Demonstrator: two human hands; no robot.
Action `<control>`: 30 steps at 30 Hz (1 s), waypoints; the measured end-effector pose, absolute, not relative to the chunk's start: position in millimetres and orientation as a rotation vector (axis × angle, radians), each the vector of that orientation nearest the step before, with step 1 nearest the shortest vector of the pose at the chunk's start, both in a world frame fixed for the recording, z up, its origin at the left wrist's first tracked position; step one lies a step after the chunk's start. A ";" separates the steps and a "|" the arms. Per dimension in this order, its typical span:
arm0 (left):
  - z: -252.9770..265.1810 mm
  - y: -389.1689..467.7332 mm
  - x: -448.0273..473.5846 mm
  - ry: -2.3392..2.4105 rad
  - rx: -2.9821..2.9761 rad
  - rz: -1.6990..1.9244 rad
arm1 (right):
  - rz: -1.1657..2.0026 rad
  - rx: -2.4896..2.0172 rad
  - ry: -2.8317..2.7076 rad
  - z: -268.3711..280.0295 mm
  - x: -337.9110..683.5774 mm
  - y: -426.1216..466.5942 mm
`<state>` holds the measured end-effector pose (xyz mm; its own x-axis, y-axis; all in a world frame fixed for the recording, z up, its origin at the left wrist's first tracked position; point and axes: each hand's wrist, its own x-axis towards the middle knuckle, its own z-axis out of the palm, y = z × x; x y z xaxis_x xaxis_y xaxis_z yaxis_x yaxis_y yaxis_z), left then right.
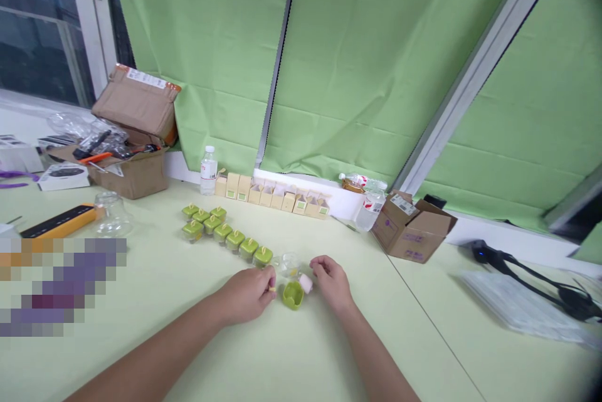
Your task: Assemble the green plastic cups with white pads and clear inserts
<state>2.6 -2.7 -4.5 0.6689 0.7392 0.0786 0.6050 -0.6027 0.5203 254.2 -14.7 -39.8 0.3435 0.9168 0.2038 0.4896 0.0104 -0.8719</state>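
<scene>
My left hand [249,294] is closed in a pinch, with a small yellow piece [272,290] at its fingertips. To its right an open green lid or cup [293,296] lies on the table, hollow side showing. A small pale pink block [306,283] touches or nearly touches that green part. Just behind it is a small clear container [288,264] with something yellow in it. My right hand [332,281] hovers beside the pink block, fingers loosely curled and slightly apart, with nothing visible in them. Several small clear containers with green lids and yellow loops [235,239] stand in a slanting row behind my left hand.
Along the wall runs a row of small beige boxes [277,195], between a water bottle [209,170] and another bottle [371,207]. Cardboard boxes stand at left [134,170] and right [409,229]. An orange-and-black power strip [61,221] and a black headset-like device [531,283] lie farther out.
</scene>
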 end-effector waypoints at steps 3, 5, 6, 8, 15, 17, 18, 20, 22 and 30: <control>-5.5 -2.1 2.5 1.043 2.432 0.403 | 0.566 -1.626 -1.294 -38.8 253.4 -15.4; -5.3 -2.4 2.2 1.041 2.437 0.409 | 0.566 -1.639 -1.299 -37.6 252.7 -16.4; -5.0 -2.7 2.1 1.040 2.436 0.409 | 0.566 -1.644 -1.302 -36.8 252.3 -16.9; -4.2 -3.3 2.1 1.040 2.429 0.402 | 0.566 -1.642 -1.305 -35.0 251.2 -18.1; -7.6 -2.1 3.7 1.055 2.401 0.432 | 0.557 -1.590 -1.374 -25.8 240.9 -25.5; -8.9 -1.5 4.3 1.055 2.390 0.444 | 0.548 -1.592 -1.390 -24.0 238.6 -27.5; -9.3 -1.3 4.7 1.051 2.382 0.454 | 0.542 -1.597 -1.390 -23.4 238.0 -28.2; -9.7 -1.1 5.4 1.039 2.361 0.487 | 0.527 -1.609 -1.383 -22.8 238.0 -28.9; -10.0 -1.0 6.3 1.030 2.340 0.526 | 0.514 -1.613 -1.372 -22.7 238.9 -29.0; -6.6 -0.8 5.4 1.008 2.390 0.558 | 0.484 -1.619 -1.372 -26.4 241.9 -27.0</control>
